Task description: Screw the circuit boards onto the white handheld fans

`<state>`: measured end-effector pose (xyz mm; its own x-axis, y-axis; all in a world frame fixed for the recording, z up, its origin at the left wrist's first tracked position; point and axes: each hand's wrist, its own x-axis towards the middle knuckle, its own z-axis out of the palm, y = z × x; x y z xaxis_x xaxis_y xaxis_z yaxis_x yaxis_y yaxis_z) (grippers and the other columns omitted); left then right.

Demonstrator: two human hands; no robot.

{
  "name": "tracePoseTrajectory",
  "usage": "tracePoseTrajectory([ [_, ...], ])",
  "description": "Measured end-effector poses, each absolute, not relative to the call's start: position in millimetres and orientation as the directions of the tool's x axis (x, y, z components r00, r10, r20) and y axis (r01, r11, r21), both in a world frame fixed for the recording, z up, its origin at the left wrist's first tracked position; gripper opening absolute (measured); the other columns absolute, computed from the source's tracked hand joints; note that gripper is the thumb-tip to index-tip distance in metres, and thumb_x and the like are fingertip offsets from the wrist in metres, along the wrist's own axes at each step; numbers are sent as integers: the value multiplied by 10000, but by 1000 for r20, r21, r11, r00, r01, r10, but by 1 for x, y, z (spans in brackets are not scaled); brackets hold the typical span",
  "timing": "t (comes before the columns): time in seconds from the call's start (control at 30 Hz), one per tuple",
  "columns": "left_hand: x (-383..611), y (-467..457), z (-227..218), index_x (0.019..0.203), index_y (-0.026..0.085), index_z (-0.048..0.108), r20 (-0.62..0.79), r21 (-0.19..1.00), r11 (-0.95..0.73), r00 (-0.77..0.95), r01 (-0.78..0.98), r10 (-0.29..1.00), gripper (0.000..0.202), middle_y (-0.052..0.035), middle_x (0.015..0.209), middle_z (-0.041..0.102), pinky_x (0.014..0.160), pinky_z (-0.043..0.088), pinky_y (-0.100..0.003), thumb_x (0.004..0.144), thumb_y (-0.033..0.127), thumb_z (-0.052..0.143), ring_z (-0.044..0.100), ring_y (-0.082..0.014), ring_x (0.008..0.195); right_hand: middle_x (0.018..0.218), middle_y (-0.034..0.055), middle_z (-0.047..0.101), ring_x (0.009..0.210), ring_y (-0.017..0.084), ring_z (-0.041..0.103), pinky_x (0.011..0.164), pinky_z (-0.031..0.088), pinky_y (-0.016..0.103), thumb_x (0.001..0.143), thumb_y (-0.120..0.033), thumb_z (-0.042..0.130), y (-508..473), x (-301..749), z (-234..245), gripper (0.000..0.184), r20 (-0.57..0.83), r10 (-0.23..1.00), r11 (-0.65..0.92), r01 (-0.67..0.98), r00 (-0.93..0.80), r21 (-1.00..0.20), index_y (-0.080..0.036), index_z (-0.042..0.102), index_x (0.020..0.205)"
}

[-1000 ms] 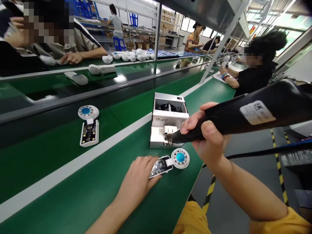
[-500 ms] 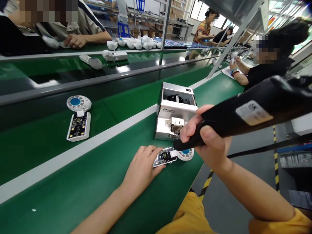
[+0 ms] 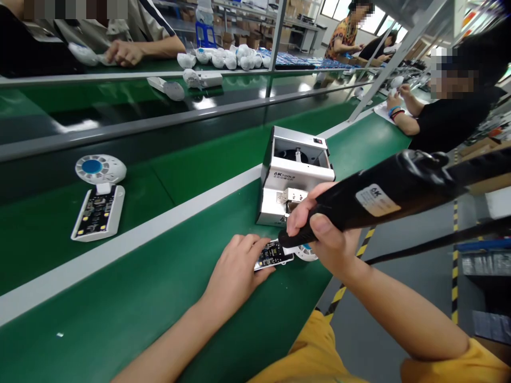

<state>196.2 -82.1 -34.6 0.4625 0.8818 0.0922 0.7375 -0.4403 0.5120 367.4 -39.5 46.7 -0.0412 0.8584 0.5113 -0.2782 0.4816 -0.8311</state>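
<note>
- My left hand (image 3: 235,276) lay with its fingers spread, pressed down on a circuit board (image 3: 273,254), which sat on the green belt (image 3: 120,298) and was partly covered by those fingers.
- My right hand (image 3: 323,234) was closed around a black electric screwdriver (image 3: 383,202), with the thumb on top and the fingers wrapped beneath.
- The screwdriver's tip reached the board's edge; the bit itself was too hidden to make out, so I could not tell whether it touched.
- A white fan disc (image 3: 307,254) lay just beyond the board, mostly cut off by the screwdriver and right hand.
- A steel screw feeder (image 3: 295,181) stood just past both hands.
- A second board (image 3: 98,213) and disc (image 3: 100,168) lay apart on the left.
- A co-worker (image 3: 451,117) sat at the right, face blurred, hands on a white piece.
- Across the belts, another co-worker's hand (image 3: 125,53) rested near a row of white parts (image 3: 227,59).
</note>
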Motion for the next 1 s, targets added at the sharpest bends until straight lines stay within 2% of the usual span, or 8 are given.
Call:
tracePoseTrajectory([
  [0.17, 196, -82, -38, 1332, 182, 598, 106, 496, -450, 463, 743, 880, 520, -86, 1183, 658, 893, 530, -439, 868, 315, 789, 566, -283, 1015, 665, -40, 643, 504, 153, 613, 516, 543, 317, 840, -345, 806, -32, 360, 39, 250, 477, 878, 447, -279, -47, -850, -233, 639, 988],
  [0.33, 196, -81, -37, 1309, 181, 607, 109, 499, -455, 467, 738, 878, 513, -83, 1180, 662, 893, 533, -437, 852, 301, 806, 575, -282, 1019, 678, -44, 642, 522, 159, 617, 517, 538, 323, 864, -348, 783, -36, 368, 54, 279, 488, 869, 454, -262, -77, -851, -246, 630, 1074],
  [0.4, 196, -80, -37, 1299, 185, 609, 100, 498, -452, 468, 740, 878, 507, -82, 1189, 662, 893, 535, -435, 845, 283, 813, 575, -282, 1025, 680, -40, 648, 530, 167, 615, 530, 535, 339, 872, -354, 771, -39, 376, 68, 275, 535, 845, 517, -245, -11, -820, -253, 627, 1083],
  [0.53, 196, -81, -38, 1295, 185, 605, 88, 481, -446, 464, 755, 881, 491, -89, 1200, 662, 892, 538, -437, 856, 280, 802, 578, -287, 1037, 631, -50, 626, 483, 159, 574, 495, 512, 338, 793, -333, 811, -34, 383, 91, 269, 637, 749, 663, -203, 183, -721, -256, 636, 982],
  [0.7, 194, -81, -40, 1295, 177, 602, 97, 461, -453, 465, 763, 880, 482, -96, 1206, 656, 903, 535, -442, 866, 292, 791, 578, -292, 1048, 623, -59, 590, 461, 162, 578, 495, 519, 349, 789, -361, 807, -19, 375, 90, 261, 600, 754, 646, -133, 267, -752, -251, 608, 917],
  [0.87, 195, -81, -38, 1296, 180, 606, 99, 465, -454, 465, 760, 880, 491, -91, 1196, 658, 900, 535, -437, 856, 279, 800, 578, -285, 1030, 662, -53, 609, 507, 164, 600, 524, 530, 349, 842, -394, 798, -38, 378, 84, 281, 549, 829, 558, -185, 104, -809, -255, 598, 981],
  [1.0, 196, -81, -36, 1287, 179, 618, 76, 468, -440, 461, 767, 884, 484, -92, 1184, 662, 895, 538, -443, 851, 281, 803, 577, -288, 1023, 704, -38, 641, 556, 170, 609, 556, 531, 360, 946, -383, 693, -66, 387, 70, 247, 506, 857, 481, -202, -94, -853, -275, 572, 1132],
])
